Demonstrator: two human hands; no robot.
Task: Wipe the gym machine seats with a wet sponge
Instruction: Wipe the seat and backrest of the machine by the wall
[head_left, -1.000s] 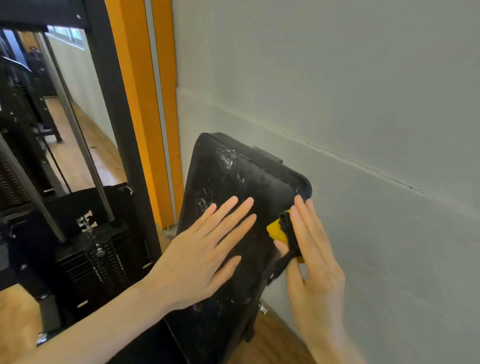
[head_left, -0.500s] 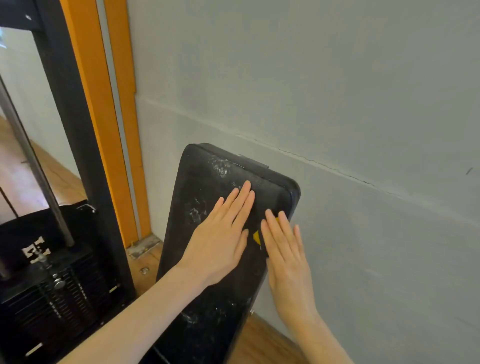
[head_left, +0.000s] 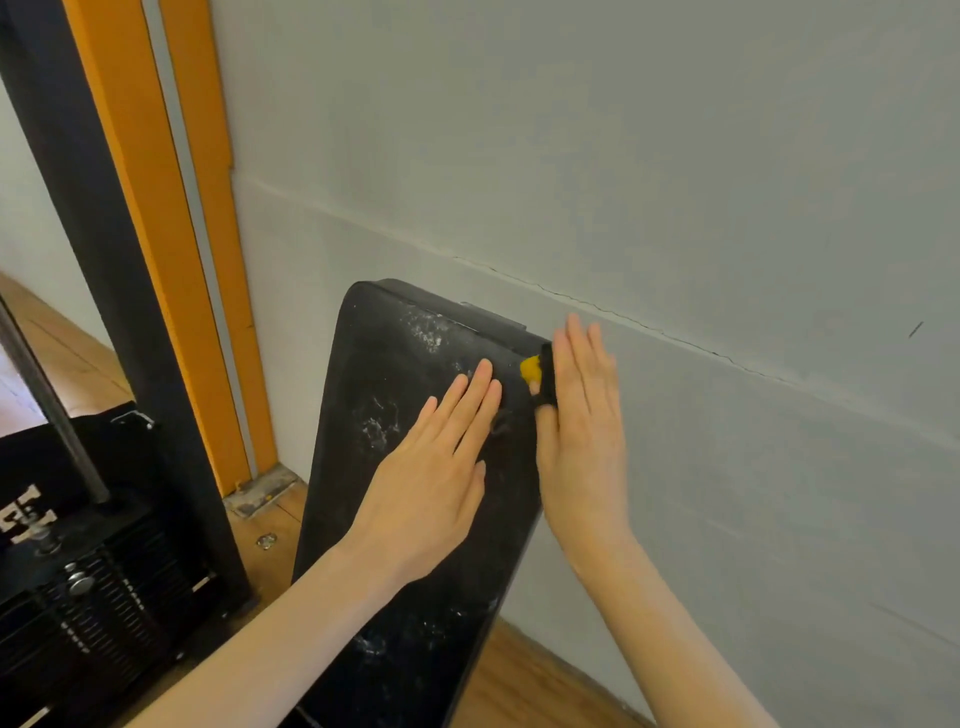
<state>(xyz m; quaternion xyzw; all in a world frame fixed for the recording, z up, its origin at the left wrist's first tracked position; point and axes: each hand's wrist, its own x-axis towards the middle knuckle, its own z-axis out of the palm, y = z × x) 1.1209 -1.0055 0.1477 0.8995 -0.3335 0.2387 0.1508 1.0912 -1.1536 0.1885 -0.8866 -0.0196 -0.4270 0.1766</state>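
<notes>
Weight stack: a black metal stack of flat gym weights (head_left: 78, 597) sits at the far left, partly cut off by the edge.
Frame: a tall black and orange metal post (head_left: 156, 234) stands beside it, on the wooden floor (head_left: 524, 691).
Seat pad: the long black padded gym seat (head_left: 395, 519) leans up near the grey painted wall (head_left: 675, 156). It has white smudges on it (likely soap or dust, hard to tell).
Left hand: the left hand (head_left: 431, 493) lies flat on the pad with fingers straight and together. It holds nothing. I think it keeps the pad from wobbling.
Sponge: the small yellow and black sponge (head_left: 537, 371) is at the pad's top right edge, pressed there to clean the side.
Right hand: the right hand (head_left: 582, 431) pushes the sponge with flat, straight fingers.
Hidden: most of the sponge is behind the right hand. The pad's bottom end is cut off.
</notes>
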